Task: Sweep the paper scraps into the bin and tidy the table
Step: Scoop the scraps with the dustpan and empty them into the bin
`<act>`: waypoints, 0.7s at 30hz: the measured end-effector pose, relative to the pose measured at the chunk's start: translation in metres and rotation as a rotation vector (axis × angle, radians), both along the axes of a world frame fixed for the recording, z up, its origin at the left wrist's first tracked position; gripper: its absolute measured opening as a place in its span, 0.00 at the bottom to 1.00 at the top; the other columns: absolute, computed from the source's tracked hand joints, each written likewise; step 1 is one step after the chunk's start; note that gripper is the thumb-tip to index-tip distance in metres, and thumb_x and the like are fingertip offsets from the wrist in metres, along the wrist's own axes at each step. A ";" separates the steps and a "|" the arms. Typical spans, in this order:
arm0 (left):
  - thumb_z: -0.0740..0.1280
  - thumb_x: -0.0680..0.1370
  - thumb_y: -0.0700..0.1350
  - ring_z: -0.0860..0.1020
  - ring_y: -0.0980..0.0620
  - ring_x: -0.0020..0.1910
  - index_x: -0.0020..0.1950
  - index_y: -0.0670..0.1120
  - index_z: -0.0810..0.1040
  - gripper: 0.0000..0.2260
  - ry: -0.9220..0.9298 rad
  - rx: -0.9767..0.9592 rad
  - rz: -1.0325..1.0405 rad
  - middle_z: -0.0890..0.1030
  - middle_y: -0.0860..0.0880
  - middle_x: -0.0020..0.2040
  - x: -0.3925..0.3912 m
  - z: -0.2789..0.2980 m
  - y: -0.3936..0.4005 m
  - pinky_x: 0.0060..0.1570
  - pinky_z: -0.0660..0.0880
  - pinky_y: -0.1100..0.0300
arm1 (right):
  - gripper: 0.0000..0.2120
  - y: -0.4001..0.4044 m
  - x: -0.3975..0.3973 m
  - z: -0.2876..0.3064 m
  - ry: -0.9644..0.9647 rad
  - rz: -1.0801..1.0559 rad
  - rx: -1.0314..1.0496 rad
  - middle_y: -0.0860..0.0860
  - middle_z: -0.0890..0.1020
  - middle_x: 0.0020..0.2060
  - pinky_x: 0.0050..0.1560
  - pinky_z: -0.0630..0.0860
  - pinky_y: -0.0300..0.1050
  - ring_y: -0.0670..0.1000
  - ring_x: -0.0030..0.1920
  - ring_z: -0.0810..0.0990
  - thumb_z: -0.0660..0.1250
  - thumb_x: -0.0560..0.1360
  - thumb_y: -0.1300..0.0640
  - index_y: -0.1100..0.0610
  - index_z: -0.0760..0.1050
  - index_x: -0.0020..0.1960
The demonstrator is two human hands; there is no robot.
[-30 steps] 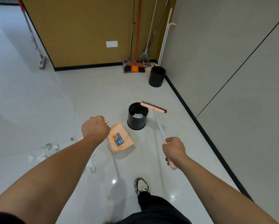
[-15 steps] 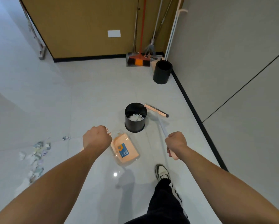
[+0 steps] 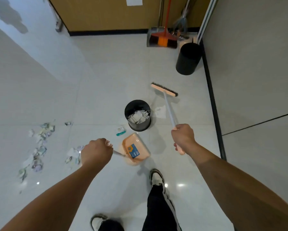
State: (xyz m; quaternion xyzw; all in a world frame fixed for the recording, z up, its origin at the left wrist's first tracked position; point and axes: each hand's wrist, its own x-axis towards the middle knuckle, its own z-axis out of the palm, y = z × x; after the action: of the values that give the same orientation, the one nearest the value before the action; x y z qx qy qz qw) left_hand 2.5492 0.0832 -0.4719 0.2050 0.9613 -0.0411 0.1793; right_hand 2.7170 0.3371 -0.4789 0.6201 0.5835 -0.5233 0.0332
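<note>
Left hand (image 3: 96, 153) grasps the dustpan (image 3: 135, 151) handle, right hand (image 3: 183, 137) the broom (image 3: 166, 97); paper scraps (image 3: 38, 147) lie left of the bin (image 3: 137, 115); set the pan edge flat on the floor beside them before sweeping

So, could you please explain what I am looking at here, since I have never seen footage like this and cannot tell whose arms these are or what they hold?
There is no robot: a person wears one wide-angle camera on the head, looking down at their own arms and feet. The left hand grips the handle of a peach dustpan, held low over the tiled floor. The right hand grips the handle of a long broom. A black bin between them already holds paper. More paper scraps lie scattered on the floor to the left. A second black bin and other brooms stand in the far corner.
</note>
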 end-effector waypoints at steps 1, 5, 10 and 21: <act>0.63 0.73 0.52 0.76 0.46 0.36 0.41 0.51 0.76 0.07 -0.007 0.000 0.013 0.77 0.50 0.37 0.005 -0.003 0.007 0.35 0.69 0.59 | 0.10 0.009 0.000 -0.005 -0.015 0.004 -0.014 0.58 0.77 0.33 0.25 0.73 0.43 0.55 0.22 0.73 0.59 0.73 0.66 0.61 0.78 0.49; 0.60 0.74 0.51 0.74 0.48 0.33 0.37 0.50 0.74 0.09 -0.008 0.020 0.099 0.74 0.51 0.33 0.020 -0.018 0.021 0.33 0.69 0.59 | 0.09 0.040 -0.008 -0.032 -0.069 0.001 -0.093 0.60 0.75 0.36 0.24 0.71 0.40 0.55 0.25 0.72 0.58 0.72 0.67 0.63 0.76 0.48; 0.59 0.73 0.52 0.70 0.54 0.28 0.35 0.50 0.72 0.09 0.060 -0.015 0.121 0.73 0.54 0.30 0.017 -0.029 0.019 0.27 0.62 0.63 | 0.12 0.066 -0.024 -0.073 -0.128 0.056 -0.149 0.61 0.77 0.38 0.22 0.71 0.40 0.56 0.27 0.74 0.60 0.74 0.66 0.62 0.78 0.54; 0.60 0.74 0.52 0.70 0.52 0.27 0.36 0.51 0.73 0.09 0.070 -0.009 0.100 0.72 0.53 0.30 0.021 -0.033 0.029 0.28 0.62 0.62 | 0.16 0.047 0.048 -0.098 -0.311 0.366 -0.072 0.59 0.80 0.39 0.26 0.73 0.45 0.57 0.29 0.78 0.58 0.73 0.63 0.56 0.76 0.58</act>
State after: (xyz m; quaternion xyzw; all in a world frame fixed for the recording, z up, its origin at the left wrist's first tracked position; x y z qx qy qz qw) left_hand 2.5699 0.1125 -0.5047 0.1545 0.9759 -0.0434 0.1482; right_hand 2.7646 0.3844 -0.5771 0.5755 0.6551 -0.4272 0.2390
